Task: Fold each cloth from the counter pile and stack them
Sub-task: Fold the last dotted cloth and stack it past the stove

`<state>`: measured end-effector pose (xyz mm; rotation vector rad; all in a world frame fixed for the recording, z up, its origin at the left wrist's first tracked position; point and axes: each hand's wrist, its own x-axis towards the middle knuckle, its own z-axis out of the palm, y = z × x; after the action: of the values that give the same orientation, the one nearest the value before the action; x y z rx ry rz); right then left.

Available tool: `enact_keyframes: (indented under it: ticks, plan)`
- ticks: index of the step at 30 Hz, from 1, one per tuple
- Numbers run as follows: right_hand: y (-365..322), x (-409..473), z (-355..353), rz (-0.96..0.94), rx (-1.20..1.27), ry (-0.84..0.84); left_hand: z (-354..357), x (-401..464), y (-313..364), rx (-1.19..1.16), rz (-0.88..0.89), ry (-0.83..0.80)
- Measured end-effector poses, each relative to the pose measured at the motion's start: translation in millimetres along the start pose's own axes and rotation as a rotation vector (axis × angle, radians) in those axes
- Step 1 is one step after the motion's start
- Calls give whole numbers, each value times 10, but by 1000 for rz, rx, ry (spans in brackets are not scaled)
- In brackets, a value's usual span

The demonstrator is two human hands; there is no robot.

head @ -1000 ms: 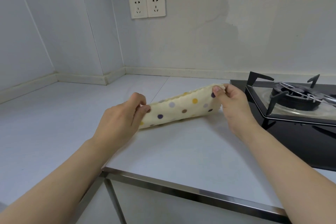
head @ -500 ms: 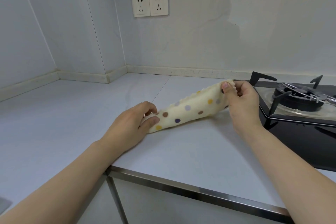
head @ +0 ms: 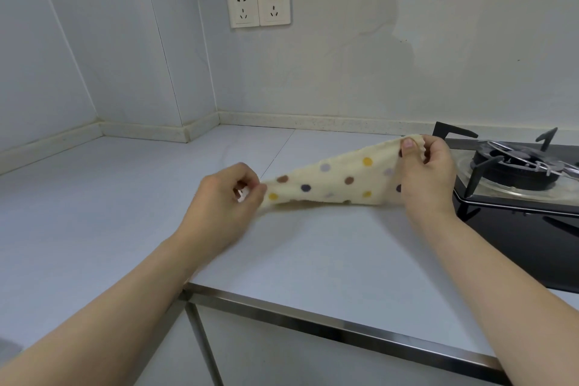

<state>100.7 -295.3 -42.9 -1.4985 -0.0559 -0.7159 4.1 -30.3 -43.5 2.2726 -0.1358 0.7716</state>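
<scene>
A cream cloth with coloured polka dots (head: 338, 182) is stretched between my two hands, just above the white counter (head: 313, 254). My left hand (head: 225, 200) pinches its lower left corner between thumb and fingertips. My right hand (head: 427, 175) grips the right end, thumb on top of the scalloped edge, and holds it higher, so the cloth slopes up to the right. Its lower edge hangs close to the counter. No other cloth and no pile is in view.
A black gas hob (head: 517, 197) with a metal pan support (head: 513, 163) sits right beside my right hand. Two wall sockets (head: 259, 5) are on the back wall. The counter turns a corner at the left and has a steel front edge (head: 313, 321).
Both hands have shifted right with the cloth. The right hand has risen and the cloth is now pulled out longer and tauter, sloping up to the right.
</scene>
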Motion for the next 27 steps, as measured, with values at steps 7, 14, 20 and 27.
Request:
enact_keyframes:
  ticks: [7, 14, 20, 27]
  plan:
    - [-77, -51, 12, 16, 13, 10, -52, 86, 85, -110, -96, 141]
    - [-151, -52, 17, 13, 157, -6, -170, 207, 301, 12, -123, 103]
    - [-98, -1, 39, 118, 251, -25, -344, 325, 440, -1014, -481, -238]
    - [-38, -104, 33, 149, -389, -296, -143, 228, 0, 29, -424, -237]
